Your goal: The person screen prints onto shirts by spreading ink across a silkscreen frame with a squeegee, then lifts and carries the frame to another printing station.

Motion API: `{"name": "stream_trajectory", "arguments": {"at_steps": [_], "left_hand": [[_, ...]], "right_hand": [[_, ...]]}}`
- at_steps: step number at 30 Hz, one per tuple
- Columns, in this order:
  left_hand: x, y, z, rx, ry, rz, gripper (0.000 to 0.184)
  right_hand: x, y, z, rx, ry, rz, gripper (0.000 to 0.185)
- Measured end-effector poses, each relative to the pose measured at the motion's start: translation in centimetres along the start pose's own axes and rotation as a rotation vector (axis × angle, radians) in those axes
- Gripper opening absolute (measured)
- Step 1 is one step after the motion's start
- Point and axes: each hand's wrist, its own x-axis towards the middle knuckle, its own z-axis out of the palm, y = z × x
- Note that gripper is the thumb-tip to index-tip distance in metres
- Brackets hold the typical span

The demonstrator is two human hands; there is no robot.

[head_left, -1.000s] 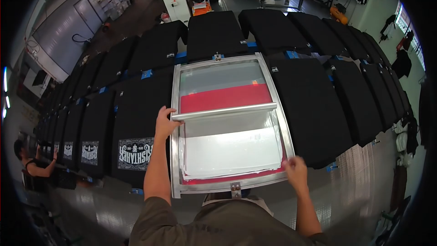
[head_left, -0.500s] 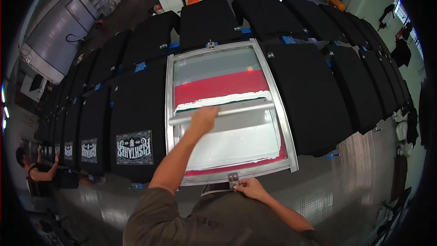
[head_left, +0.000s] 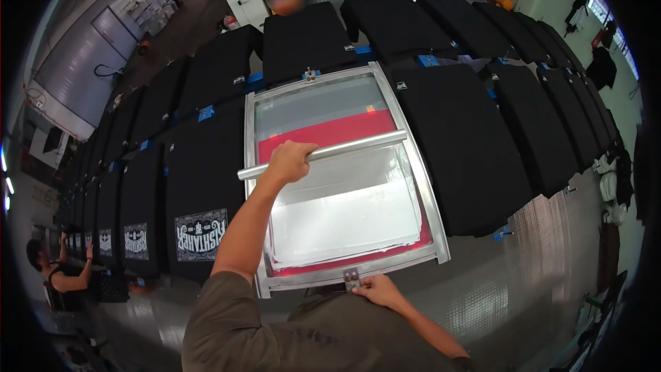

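Bar (head_left: 358, 145) of plain metal lies slantwise across the screen frame (head_left: 415, 173), its left end projecting past the frame's left rail and its right end over the right rail. The left hand (head_left: 289, 160) has its grip closed around the bar, left of the frame's centreline, presumably to control its angle single-handed. The right hand (head_left: 380, 291) has its grip pinching the near bracket (head_left: 352, 280) at the frame's near edge, probably to steady the frame. Inside the frame, a white layer (head_left: 344, 227) covers the near part; a red band (head_left: 344, 127) shows beyond the bar. A far bracket (head_left: 311, 74) sits at the frame's far edge, apparently as a locating point. Left of the frame, a black garment (head_left: 206, 158) carries a white print (head_left: 201, 234); right of it, a plain garment (head_left: 458, 145) lies flat, likely to keep the fabric smooth. Well left of the frame, another person (head_left: 74, 279) has both arms raised.
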Motion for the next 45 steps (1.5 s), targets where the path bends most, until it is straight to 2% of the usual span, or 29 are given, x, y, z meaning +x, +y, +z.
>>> {"name": "stream_trajectory", "arguments": {"at_steps": [7,9,13,15,16,20,21,23,25,27,28,29,30,31,34,35,36,37,38,40,41,42,43,44,45], "left_hand": [[4.8,-3.3,0.9,-0.073,-0.249,-0.071,0.038],[7.5,-3.9,0.0,0.086,-0.346,-0.146,0.039],[11.3,-7.0,2.9,0.115,-0.217,-0.147,0.047],[13.0,-10.1,7.1,0.051,-0.245,-0.17,0.048],[13.7,-11.1,8.3,-0.003,-0.275,-0.205,0.05],[13.2,-11.2,8.4,-0.153,-0.258,-0.23,0.048],[12.8,-11.0,7.4,-0.146,-0.227,-0.18,0.044],[11.7,-10.6,3.5,-0.119,-0.179,-0.14,0.041],[9.9,-9.2,-3.3,-0.219,0.016,-0.222,0.033],[6.2,-7.8,-12.3,-0.222,0.172,-0.214,0.028],[3.8,-7.6,-16.2,-0.215,0.333,-0.163,0.024],[0.7,-6.4,-20.7,-0.233,0.434,-0.207,0.023],[-2.2,-6.7,-24.5,-0.192,0.566,-0.138,0.022],[-6.2,-3.3,-28.4,-0.143,0.684,-0.206,0.023],[-19.1,-3.3,-38.4,-0.088,0.946,-0.021,0.022],[-23.8,-0.6,-40.6,0.054,1.044,-0.039,0.023],[-29.5,-0.8,-43.4,0.212,1.13,-0.004,0.023],[-33.5,2.4,-44.6,0.379,1.23,0.065,0.019],[-36.0,8.1,-43.6,0.764,1.275,0.222,0.018],[-37.7,17.0,-41.8,1.825,1.28,0.395,0.027],[-42.0,17.0,-40.9,0.764,1.64,0.53,0.038],[-43.5,19.2,-39.2,0.649,1.613,0.704,0.042],[-44.1,20.5,-37.1,0.214,1.495,1.027,0.039],[-44.6,18.5,-36.4,0.15,1.534,0.93,0.036],[-45.0,14.1,-36.8,0.151,1.662,0.623,0.034]], "right_hand": [[0.3,0.4,-0.1,0.01,-0.041,0.033,0.03],[0.4,0.4,-0.2,0.004,-0.026,0.046,0.03],[0.2,0.4,0.3,-0.003,0.031,0.004,0.027],[-0.3,-0.4,0.1,-0.011,0.003,0.044,0.027],[0.9,2.3,0.8,0.013,0.002,0.013,0.031],[0.2,1.6,0.6,-0.015,0.031,-0.026,0.032],[-0.1,0.7,0.2,-0.064,0.02,-0.004,0.034],[-0.2,0.4,0.0,-0.12,0.0,-0.006,0.036],[-0.2,1.1,-0.6,-0.304,-0.003,-0.132,0.043],[-1.1,1.2,-2.3,-0.247,-0.049,-0.14,0.048],[-1.5,1.3,-3.4,-0.242,-0.064,-0.173,0.047],[-1.6,2.2,-4.5,-0.158,-0.069,-0.121,0.047],[-1.7,3.1,-5.3,-0.072,-0.076,-0.066,0.046],[-2.4,2.6,-6.5,-0.072,-0.063,-0.05,0.041],[-2.5,4.0,-8.7,-0.142,-0.088,0.011,0.045],[-2.4,4.3,-9.0,-0.144,-0.097,-0.003,0.045],[-2.3,4.4,-9.4,-0.174,-0.123,-0.006,0.046],[-2.2,4.5,-9.4,-0.203,-0.15,-0.008,0.047],[-1.8,4.7,-9.4,-0.198,-0.191,-0.011,0.048],[-2.0,3.7,-9.1,-0.223,-0.216,-0.037,0.049],[-2.1,3.2,-8.9,-0.248,-0.235,-0.054,0.05],[-2.1,3.0,-8.7,-0.255,-0.236,-0.058,0.05],[-1.9,2.7,-8.6,-0.262,-0.253,-0.044,0.048],[-1.8,2.4,-8.3,-0.27,-0.271,-0.032,0.046],[-1.8,2.2,-7.9,-0.276,-0.273,-0.038,0.046]]}}
